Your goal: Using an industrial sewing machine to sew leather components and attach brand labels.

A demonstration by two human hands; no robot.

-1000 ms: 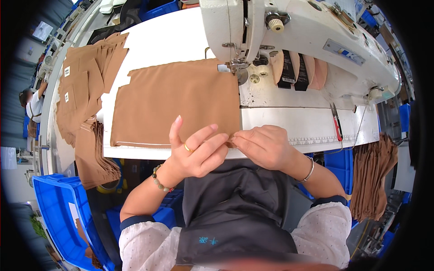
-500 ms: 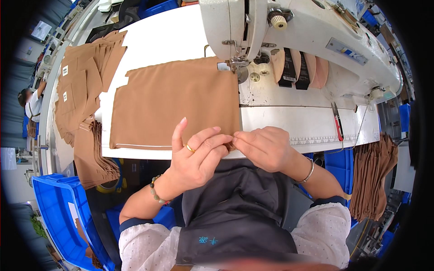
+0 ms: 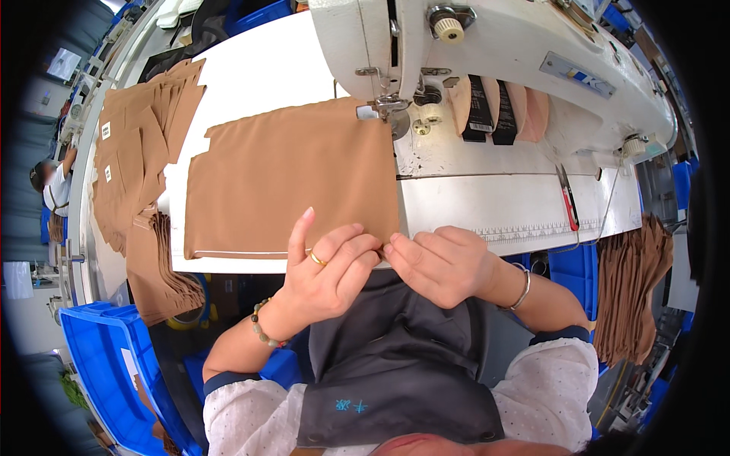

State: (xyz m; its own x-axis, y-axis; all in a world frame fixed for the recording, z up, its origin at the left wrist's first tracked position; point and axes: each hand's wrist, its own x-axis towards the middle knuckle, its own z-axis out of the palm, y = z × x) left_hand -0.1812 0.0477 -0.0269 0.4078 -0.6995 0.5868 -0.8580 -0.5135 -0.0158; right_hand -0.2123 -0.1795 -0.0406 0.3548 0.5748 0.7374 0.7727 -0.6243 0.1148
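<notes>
A brown fabric panel [image 3: 289, 175] lies flat on the white sewing table, its far right corner under the needle and presser foot [image 3: 391, 105] of a sewing machine. A white line runs along its near edge. My left hand [image 3: 327, 266] pinches the near right corner of the fabric, with the index finger raised. My right hand [image 3: 441, 262] pinches the same corner from the right, its thumb and fingertips touching the cloth close to my left fingertips. The fold between the fingers is partly hidden.
Stacked brown pieces [image 3: 137, 129] lie at the left. Red-handled scissors [image 3: 568, 199] rest right of the fabric, near a printed ruler strip. Brown pieces [image 3: 635, 296] hang at the right edge. A blue bin [image 3: 114, 365] stands at lower left; a distant person [image 3: 55, 182] is beyond.
The whole view has shifted slightly. Both hands stay at the near right corner; the right hand's fingers have moved a little along the edge, and the fabric stays under the machine.
</notes>
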